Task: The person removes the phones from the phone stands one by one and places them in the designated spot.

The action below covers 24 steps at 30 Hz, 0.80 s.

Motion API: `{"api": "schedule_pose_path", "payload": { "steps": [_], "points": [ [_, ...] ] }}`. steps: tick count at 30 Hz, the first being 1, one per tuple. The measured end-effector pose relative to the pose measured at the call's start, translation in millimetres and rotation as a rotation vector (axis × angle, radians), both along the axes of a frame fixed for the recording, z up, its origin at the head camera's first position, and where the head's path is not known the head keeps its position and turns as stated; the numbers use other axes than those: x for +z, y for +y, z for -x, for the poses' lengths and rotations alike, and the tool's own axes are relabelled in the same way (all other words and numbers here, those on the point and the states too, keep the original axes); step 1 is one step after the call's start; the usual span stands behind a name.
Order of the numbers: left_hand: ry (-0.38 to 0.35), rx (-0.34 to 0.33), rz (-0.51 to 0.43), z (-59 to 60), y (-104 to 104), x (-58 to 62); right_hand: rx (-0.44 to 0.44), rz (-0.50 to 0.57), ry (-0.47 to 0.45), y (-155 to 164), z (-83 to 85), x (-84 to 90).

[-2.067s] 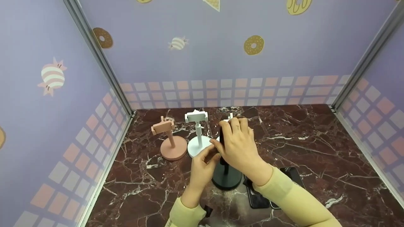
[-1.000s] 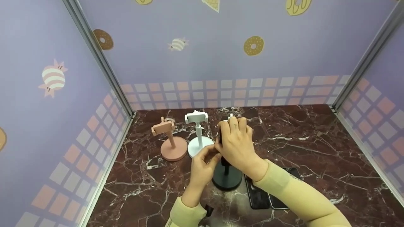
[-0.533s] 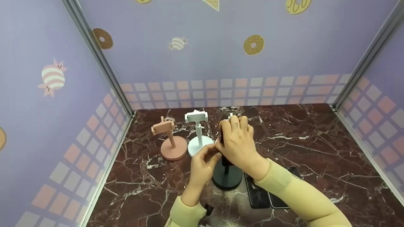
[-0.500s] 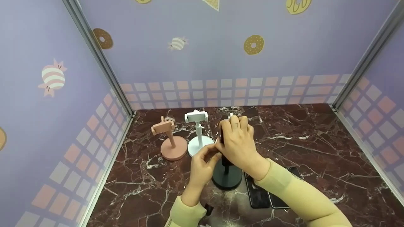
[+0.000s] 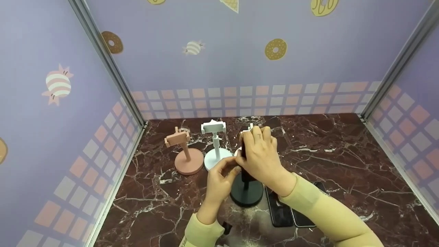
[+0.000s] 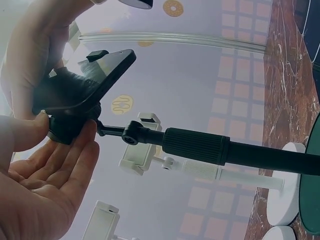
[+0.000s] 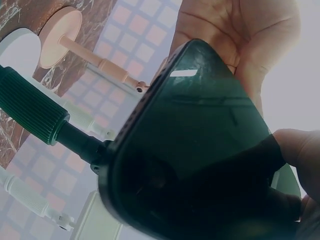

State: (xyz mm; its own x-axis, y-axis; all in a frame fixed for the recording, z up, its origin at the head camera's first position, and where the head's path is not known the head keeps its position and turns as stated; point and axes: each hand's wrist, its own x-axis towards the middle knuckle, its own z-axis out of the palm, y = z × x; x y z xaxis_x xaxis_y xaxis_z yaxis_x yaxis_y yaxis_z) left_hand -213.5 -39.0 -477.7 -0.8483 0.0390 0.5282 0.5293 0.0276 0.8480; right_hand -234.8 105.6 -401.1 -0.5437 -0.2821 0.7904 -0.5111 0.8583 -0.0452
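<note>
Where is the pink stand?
In the head view, the pink stand sits far left on the marble table, beside the white stand.

Head looks down; wrists close under phone (image 7: 200, 150).

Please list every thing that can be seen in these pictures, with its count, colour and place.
Black phone stand: one, black, centre of the table, before the person.
Black phone: one, black, at the top of the black phone stand, gripped by the right hand.
Pink phone stand: one, pink, back left.
White phone stands: at least two, white; one right of the pink one, another mostly hidden behind the hands.
Phones lying flat: two, dark, right of the black base.
Table: one, dark red marble.
Left hand: at the stand's clamp.
Right hand: grips the phone.
</note>
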Motion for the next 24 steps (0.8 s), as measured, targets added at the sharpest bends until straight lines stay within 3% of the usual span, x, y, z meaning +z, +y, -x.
{"api": "schedule_pose_path", "payload": {
  "steps": [7,17,24],
  "points": [
    [-0.041,-0.011,-0.018,-0.3,0.6,2.0,0.035,0.009,-0.030,3.1,-0.1,0.5],
    [-0.004,-0.024,-0.002,0.0,-0.1,-1.5,0.081,0.017,0.017,6.8,0.3,1.9],
    [-0.029,-0.026,-0.018,0.1,0.2,-0.3,0.119,0.032,0.000,10.0,0.5,2.2]
  ]
}}
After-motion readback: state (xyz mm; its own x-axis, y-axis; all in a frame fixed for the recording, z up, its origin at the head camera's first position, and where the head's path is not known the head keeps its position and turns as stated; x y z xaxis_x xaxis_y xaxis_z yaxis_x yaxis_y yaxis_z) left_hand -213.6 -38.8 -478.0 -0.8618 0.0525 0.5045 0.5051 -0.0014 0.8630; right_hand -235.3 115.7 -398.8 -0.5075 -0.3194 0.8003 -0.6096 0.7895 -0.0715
